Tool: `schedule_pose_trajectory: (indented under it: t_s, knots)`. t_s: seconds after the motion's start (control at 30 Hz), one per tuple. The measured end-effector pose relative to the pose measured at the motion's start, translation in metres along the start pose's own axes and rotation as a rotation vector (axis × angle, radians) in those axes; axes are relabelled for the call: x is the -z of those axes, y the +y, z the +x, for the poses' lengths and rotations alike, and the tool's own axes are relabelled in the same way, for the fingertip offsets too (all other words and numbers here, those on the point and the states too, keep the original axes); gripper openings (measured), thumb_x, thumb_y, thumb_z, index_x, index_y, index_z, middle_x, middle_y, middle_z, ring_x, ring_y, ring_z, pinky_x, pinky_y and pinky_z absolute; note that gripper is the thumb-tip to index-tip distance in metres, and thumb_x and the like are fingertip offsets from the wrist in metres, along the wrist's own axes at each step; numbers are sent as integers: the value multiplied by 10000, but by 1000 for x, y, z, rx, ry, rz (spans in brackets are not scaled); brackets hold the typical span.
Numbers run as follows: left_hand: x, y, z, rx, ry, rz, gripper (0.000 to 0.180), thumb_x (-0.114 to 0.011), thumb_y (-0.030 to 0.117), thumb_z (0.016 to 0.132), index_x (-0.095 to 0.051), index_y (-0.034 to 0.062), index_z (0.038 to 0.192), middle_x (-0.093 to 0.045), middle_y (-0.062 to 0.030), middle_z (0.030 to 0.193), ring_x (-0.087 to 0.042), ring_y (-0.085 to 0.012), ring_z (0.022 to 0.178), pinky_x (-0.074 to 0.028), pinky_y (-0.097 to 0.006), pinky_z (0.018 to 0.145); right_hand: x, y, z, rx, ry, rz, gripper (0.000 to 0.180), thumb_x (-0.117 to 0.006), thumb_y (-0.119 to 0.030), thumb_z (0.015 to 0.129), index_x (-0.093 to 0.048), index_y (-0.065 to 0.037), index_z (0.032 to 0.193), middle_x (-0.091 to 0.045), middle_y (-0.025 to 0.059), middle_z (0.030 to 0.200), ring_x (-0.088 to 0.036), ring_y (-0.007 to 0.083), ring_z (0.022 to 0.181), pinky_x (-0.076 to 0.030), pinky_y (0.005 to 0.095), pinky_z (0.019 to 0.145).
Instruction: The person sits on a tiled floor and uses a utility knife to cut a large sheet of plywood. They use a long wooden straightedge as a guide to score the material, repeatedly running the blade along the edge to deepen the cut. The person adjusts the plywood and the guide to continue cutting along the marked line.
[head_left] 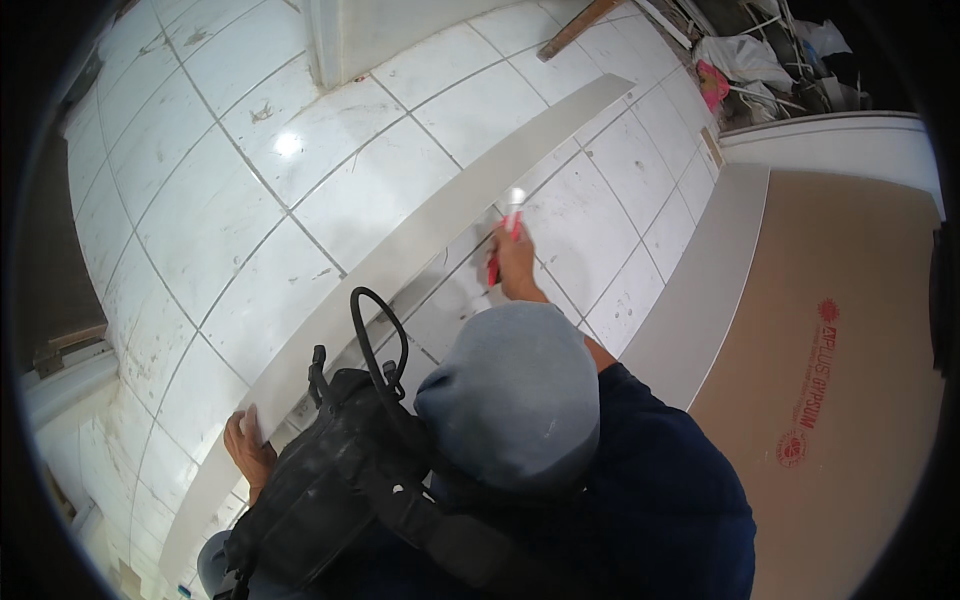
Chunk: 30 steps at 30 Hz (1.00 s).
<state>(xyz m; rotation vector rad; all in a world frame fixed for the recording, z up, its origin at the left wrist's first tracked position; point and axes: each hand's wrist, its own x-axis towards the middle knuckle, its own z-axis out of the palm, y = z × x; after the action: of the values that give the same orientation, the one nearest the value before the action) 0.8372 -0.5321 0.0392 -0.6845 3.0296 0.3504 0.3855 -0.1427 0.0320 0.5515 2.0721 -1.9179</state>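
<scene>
The long pale-grey flat board strip (460, 200) lies just left of the right hand (514, 264), slanting lower-left to upper-right. Right fingers close around a slim red tool (513, 226) — the left hand (250, 458) touches the strip, but whether clamped, I cannot tell.

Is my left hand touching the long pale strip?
Touching. The head view shows your left hand with its fingers resting on the long pale strip.
</scene>
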Motion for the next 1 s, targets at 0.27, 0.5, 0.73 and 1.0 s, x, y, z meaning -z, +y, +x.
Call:
schedule_pose_trajectory:
  t_s: [0.27,0.5,0.73,1.0]
  knots:
    - [-21,16,3,56,-106,18,721,-618,0,838,-356,79,1505,-346,-198,1560,-303,-420,1451,-232,-568,1183,24,-4,58,3,74,202,166,-623,-110,911,-527,-76,1041,-530,37,761,-526,145,584,-515,331,509]
    - [27,2,28,-6,-192,-204,667,-534,-124,810,-507,104,1436,-567,-192,1399,-530,-398,1293,-415,-443,1103,28,-24,88,58,121,158,260,-535,-349,1020,-499,-101,950,-526,44,672,-507,176,490,-467,339,441]
    - [77,6,80,290,-563,-180,513,-622,-54,838,-656,147,1309,-690,-265,998,-679,-385,778,-534,-388,761,54,-99,172,48,6,-89,308,-543,-405,1003,-506,-108,932,-514,42,649,-508,171,484,-447,347,433]
    - [69,-30,89,259,-530,-262,426,-649,-5,820,-690,84,1235,-645,-235,760,-605,-246,621,-495,-371,667,-13,-68,121,151,-3,-388,355,-533,-430,995,-558,-81,933,-528,46,654,-512,163,479,-428,339,423]
